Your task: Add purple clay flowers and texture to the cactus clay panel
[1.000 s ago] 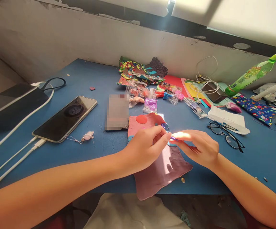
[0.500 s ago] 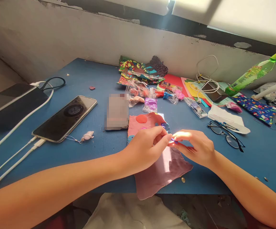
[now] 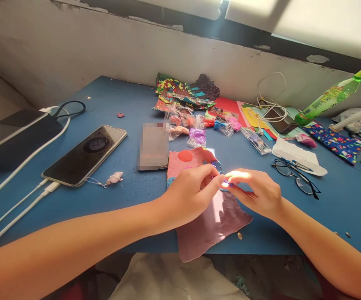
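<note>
Between my two hands is a small piece of purple-blue clay (image 3: 228,182), pinched at the fingertips. My left hand (image 3: 195,187) has thumb and forefinger closed at the clay's left end. From the other side, my right hand (image 3: 255,189) grips it between thumb and fingers. Both hands hover over a clay sheet (image 3: 199,233), pinkish at the top and mauve in its lower part. A flat orange-red disc (image 3: 185,156) lies on its upper left. Blue clay with small dots shows along the edges, and my left hand hides the sheet's middle.
Bagged clay (image 3: 196,136) lies behind the sheet, with a phone (image 3: 85,155) and cables to the left. Glasses (image 3: 295,177), a white paper piece (image 3: 299,155) and a green bottle (image 3: 328,100) are at right. A small gold bead (image 3: 239,236) lies near the front edge.
The hands stay in nearly the same place. My fingertips have shifted slightly, and a little more of the purple-blue clay shows between them.
</note>
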Motion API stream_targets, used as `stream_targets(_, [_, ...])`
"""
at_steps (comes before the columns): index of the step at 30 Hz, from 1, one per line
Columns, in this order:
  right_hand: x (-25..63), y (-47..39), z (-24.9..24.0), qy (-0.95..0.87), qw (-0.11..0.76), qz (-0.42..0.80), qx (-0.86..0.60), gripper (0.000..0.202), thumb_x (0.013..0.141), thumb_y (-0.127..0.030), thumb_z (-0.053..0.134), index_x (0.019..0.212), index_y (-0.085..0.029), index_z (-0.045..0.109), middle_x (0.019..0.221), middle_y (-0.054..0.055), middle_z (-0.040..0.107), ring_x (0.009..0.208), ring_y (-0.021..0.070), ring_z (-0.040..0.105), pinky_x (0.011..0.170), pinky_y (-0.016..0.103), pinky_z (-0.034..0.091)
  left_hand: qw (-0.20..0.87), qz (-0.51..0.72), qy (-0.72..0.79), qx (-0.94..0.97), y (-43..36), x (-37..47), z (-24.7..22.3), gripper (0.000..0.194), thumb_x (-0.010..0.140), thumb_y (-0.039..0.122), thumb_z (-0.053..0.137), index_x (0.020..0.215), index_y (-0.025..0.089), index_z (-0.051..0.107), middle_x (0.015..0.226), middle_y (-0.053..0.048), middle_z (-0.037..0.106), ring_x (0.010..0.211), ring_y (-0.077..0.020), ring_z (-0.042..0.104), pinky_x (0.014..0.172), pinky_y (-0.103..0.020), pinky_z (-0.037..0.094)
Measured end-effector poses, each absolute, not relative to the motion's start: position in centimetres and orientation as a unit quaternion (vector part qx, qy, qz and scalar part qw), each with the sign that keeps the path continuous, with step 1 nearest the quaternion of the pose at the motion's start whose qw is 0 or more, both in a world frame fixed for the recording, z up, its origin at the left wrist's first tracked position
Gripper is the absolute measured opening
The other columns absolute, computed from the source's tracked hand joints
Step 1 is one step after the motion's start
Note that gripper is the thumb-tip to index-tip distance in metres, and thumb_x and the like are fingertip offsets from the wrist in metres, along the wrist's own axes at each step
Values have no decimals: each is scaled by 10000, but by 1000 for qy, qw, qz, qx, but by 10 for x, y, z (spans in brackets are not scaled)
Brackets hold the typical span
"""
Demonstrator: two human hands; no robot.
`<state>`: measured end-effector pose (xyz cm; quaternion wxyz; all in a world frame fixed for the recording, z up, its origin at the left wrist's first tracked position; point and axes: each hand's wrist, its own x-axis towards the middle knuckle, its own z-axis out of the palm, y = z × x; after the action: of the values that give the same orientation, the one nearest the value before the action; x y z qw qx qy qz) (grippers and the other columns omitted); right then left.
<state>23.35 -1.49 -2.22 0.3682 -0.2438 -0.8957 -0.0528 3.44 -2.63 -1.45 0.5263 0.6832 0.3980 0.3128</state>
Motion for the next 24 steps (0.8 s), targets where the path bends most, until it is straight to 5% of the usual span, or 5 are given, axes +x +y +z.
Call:
stream_targets(4, [235, -15, -20, -899, 355, -64, -247, 20, 923, -189, 556, 939, -180, 550, 702, 20, 694, 598, 111, 655, 579, 203, 528, 519, 313, 400, 687, -26, 34, -14, 277, 941, 386, 435, 784, 190, 551, 616, 51, 496, 571, -93, 455, 529, -253, 315])
stream_targets(10, [233, -17, -19, -898, 361, -78, -239, 217, 898, -50, 515, 1066, -177, 565, 871, 51, 741, 774, 119, 703, 698, 203, 554, 522, 329, 396, 680, -26, 34, -15, 270, 941, 396, 445, 812, 192, 564, 614, 58, 498, 574, -86, 460, 540, -245, 331])
stream_targets(18, [233, -16, -19, -893, 373, -48, -247, 126, 855, -161, 648, 860, -198, 528, 617, -14, 639, 524, 100, 585, 535, 208, 508, 516, 308, 397, 694, -27, 35, -16, 278, 940, 388, 441, 783, 191, 562, 608, 56, 493, 552, -81, 429, 513, -244, 305])
stream_targets(24, [233, -16, -19, -895, 364, -82, -244, 99, 900, -110, 565, 970, -180, 560, 709, 17, 693, 594, 98, 625, 590, 197, 512, 518, 315, 395, 691, -27, 35, -16, 275, 939, 391, 443, 797, 189, 565, 600, 56, 491, 556, -83, 441, 517, -241, 311])
